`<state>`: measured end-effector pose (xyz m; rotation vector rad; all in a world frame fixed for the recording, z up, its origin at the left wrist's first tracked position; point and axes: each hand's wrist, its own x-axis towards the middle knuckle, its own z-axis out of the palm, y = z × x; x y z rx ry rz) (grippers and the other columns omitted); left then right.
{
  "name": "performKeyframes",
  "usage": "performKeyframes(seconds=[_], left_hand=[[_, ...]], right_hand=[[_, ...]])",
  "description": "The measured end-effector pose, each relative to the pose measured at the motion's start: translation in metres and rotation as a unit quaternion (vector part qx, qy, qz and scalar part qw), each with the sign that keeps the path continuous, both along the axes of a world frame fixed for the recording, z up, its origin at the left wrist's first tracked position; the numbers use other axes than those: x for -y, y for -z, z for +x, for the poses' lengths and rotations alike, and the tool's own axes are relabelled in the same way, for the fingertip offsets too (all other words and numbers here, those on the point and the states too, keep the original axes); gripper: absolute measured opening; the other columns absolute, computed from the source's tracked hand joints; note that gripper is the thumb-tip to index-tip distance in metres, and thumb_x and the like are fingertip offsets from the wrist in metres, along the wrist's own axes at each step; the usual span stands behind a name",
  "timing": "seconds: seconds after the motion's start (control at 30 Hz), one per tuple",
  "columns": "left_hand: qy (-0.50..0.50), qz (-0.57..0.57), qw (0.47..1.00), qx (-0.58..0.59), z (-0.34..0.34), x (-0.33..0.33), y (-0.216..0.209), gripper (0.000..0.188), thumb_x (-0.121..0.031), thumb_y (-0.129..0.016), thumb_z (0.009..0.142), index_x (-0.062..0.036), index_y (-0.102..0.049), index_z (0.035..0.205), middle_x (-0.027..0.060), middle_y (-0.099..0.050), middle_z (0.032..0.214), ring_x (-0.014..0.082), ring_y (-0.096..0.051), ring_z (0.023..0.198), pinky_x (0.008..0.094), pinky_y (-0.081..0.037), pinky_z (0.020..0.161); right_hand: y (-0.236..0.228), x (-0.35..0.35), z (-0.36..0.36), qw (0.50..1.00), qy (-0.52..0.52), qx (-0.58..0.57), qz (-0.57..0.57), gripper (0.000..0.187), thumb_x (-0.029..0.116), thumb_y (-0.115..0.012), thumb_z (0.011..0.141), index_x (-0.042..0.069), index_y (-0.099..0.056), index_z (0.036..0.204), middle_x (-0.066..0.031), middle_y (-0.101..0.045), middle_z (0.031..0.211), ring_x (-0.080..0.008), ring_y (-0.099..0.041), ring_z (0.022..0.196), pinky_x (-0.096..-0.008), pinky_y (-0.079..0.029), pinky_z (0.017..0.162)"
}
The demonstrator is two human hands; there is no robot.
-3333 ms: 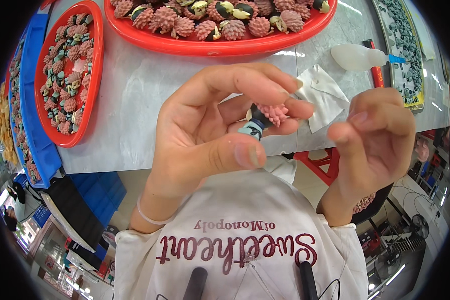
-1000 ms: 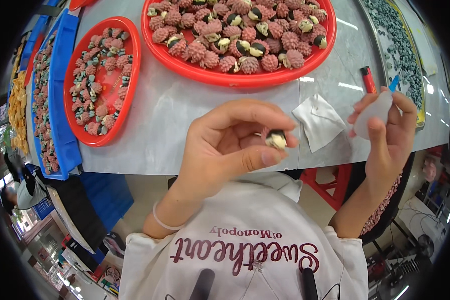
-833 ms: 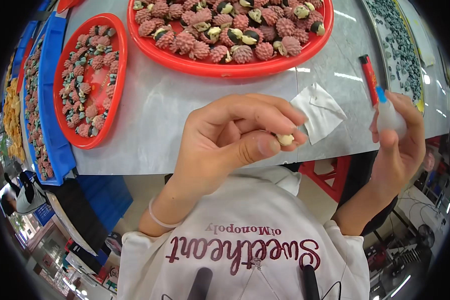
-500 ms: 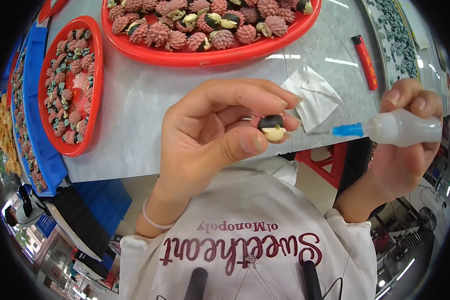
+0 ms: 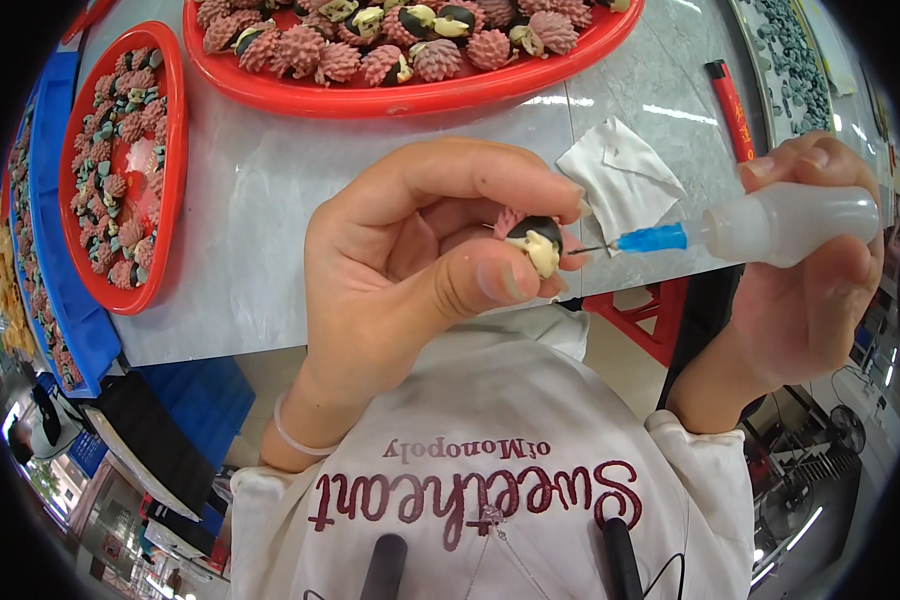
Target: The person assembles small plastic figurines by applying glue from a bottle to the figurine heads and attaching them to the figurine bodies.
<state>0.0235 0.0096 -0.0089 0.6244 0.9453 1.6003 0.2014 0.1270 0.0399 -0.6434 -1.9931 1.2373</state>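
Note:
Pinched between the thumb and fingers of my left hand [image 5: 400,250] is a small figurine [image 5: 536,246] with a pink spiky part, a black band and a cream front. My right hand [image 5: 805,270] grips a translucent squeeze bottle [image 5: 800,222] lying sideways. Its blue needle tip [image 5: 652,238] points left, and the thin needle ends at or very close to the figurine's right side; I cannot tell if they touch. Beyond my hands, a large red tray [image 5: 370,102] holds many similar pink, black and cream pieces.
A smaller red tray [image 5: 177,150] of pink and grey-green pieces stands at the left, beside a blue tray [image 5: 45,190]. A white cloth [image 5: 620,180] and a red marker-like stick [image 5: 730,110] lie beyond my hands. Small dark green pieces [image 5: 790,60] fill a tray at the far right.
The bottle has moved left and slightly up, bringing its needle to the figurine. My left hand has shifted slightly left and turned the figurine. The trays sit a little further left and up in view.

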Motion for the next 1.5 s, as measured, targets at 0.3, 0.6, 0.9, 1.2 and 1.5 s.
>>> performKeyframes(seconds=[0.3,0.6,0.9,1.2,1.5], left_hand=[[-0.01,0.003,1.0,-0.007,0.002,-0.002,0.001,0.045,-0.035,-0.065,0.07,-0.0008,-0.05,0.094,0.0129,-0.051,0.09,0.0154,-0.056,0.068,0.0181,-0.046,0.053],[0.007,0.024,0.999,-0.028,0.0,-0.002,0.003,0.043,-0.036,-0.063,0.071,-0.001,-0.05,0.093,0.0129,-0.052,0.091,0.0164,-0.055,0.07,0.0192,-0.044,0.052],[0.001,-0.004,1.0,-0.004,0.0,-0.001,-0.001,0.043,-0.037,-0.062,0.072,-0.0016,-0.05,0.092,0.0122,-0.052,0.09,0.0164,-0.055,0.067,0.0198,-0.044,0.052],[0.015,-0.017,1.0,0.007,0.002,-0.005,-0.004,0.043,-0.037,-0.062,0.073,-0.0009,-0.049,0.093,0.0124,-0.052,0.089,0.0168,-0.057,0.07,0.0185,-0.046,0.054],[-0.005,-0.035,0.999,-0.027,0.006,0.0,-0.003,0.04,-0.033,-0.06,0.076,0.0002,-0.047,0.094,0.0116,-0.048,0.088,0.0154,-0.052,0.067,0.0197,-0.042,0.055]], right_hand=[[-0.003,-0.006,0.001,0.986,-0.113,-0.016,0.123,0.054,0.039,-0.053,0.078,-0.009,-0.044,0.102,-0.02,-0.049,0.089,-0.0237,-0.051,0.081,-0.0273,-0.043,0.065],[-0.016,0.005,0.014,0.956,-0.139,0.011,0.257,0.06,0.042,-0.058,0.073,-0.01,-0.045,0.1,-0.0212,-0.051,0.086,-0.0231,-0.049,0.073,-0.0308,-0.041,0.057],[0.001,0.027,0.027,0.992,0.074,-0.044,0.089,0.053,0.035,-0.057,0.077,-0.01,-0.043,0.103,-0.0209,-0.044,0.098,-0.0229,-0.047,0.081,-0.0246,-0.039,0.061],[0.027,-0.004,0.008,0.977,0.166,-0.123,-0.061,0.029,0.008,-0.059,0.073,-0.001,-0.042,0.095,-0.0215,-0.055,0.093,-0.0221,-0.057,0.075,-0.0291,-0.044,0.071],[0.055,-0.024,-0.018,0.981,0.16,0.014,0.111,0.04,-0.01,-0.059,0.066,0.002,-0.038,0.099,-0.0128,-0.056,0.091,-0.0176,-0.055,0.079,-0.0263,-0.043,0.072]])
